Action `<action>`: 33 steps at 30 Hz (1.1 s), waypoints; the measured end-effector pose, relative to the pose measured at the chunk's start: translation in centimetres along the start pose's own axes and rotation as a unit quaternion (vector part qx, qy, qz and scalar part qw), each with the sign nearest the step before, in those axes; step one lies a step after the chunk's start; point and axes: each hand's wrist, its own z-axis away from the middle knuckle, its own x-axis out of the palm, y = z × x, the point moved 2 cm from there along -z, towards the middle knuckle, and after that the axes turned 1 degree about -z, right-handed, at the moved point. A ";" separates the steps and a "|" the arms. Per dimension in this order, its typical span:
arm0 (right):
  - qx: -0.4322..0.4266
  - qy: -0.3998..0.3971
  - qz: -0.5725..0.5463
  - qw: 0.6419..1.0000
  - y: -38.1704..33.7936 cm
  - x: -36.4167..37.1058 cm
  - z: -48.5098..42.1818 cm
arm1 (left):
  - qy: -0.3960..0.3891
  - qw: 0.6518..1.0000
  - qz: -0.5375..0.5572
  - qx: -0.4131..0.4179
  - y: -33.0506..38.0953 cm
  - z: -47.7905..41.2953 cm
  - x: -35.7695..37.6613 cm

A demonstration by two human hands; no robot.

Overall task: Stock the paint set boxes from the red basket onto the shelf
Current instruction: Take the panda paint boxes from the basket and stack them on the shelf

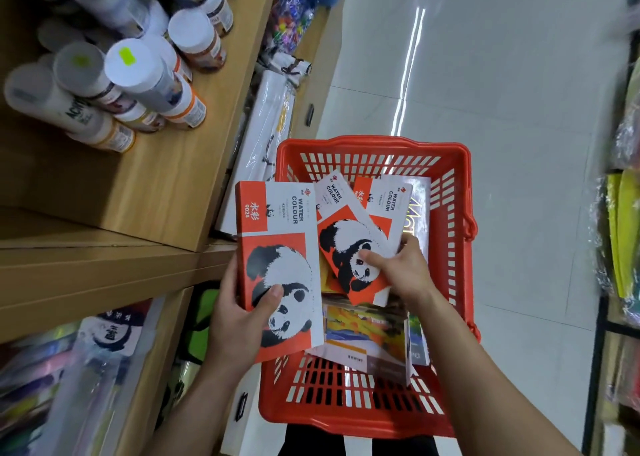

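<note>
The red basket sits low in front of me, beside the wooden shelf. My left hand grips a red and white panda watercolour box by its lower end, held over the basket's left rim. My right hand pinches a second panda box inside the basket, thumb on its face. A third panda box lies under it further back. Other paint set boxes, one with a colourful landscape cover, lie beneath.
Several white-capped paint bottles crowd the upper shelf at left. Long white packs lie on the lower ledge by the basket. Packaged goods fill the bottom shelf. Pale tiled aisle floor runs to the right, with another rack at the far right.
</note>
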 end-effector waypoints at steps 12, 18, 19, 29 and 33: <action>-0.082 -0.008 -0.091 0.992 -0.9 -4.0 10.6 | 0.022 0.996 0.081 0.017 2.5 4.5 -0.1; -0.165 -0.117 -0.085 0.976 -4.1 -7.3 19.6 | 0.098 0.983 0.143 0.061 6.5 15.6 -1.7; -0.181 -0.146 -0.078 0.970 -4.9 -7.6 21.0 | 0.117 0.979 0.155 0.071 7.2 18.1 -1.9; -0.310 -0.336 0.014 0.889 -12.1 -8.8 38.4 | 0.288 0.904 0.268 0.167 9.6 42.2 -6.0; -0.304 -0.414 0.030 0.857 -14.7 -5.6 43.8 | 0.388 0.859 0.271 0.194 10.0 47.6 -9.4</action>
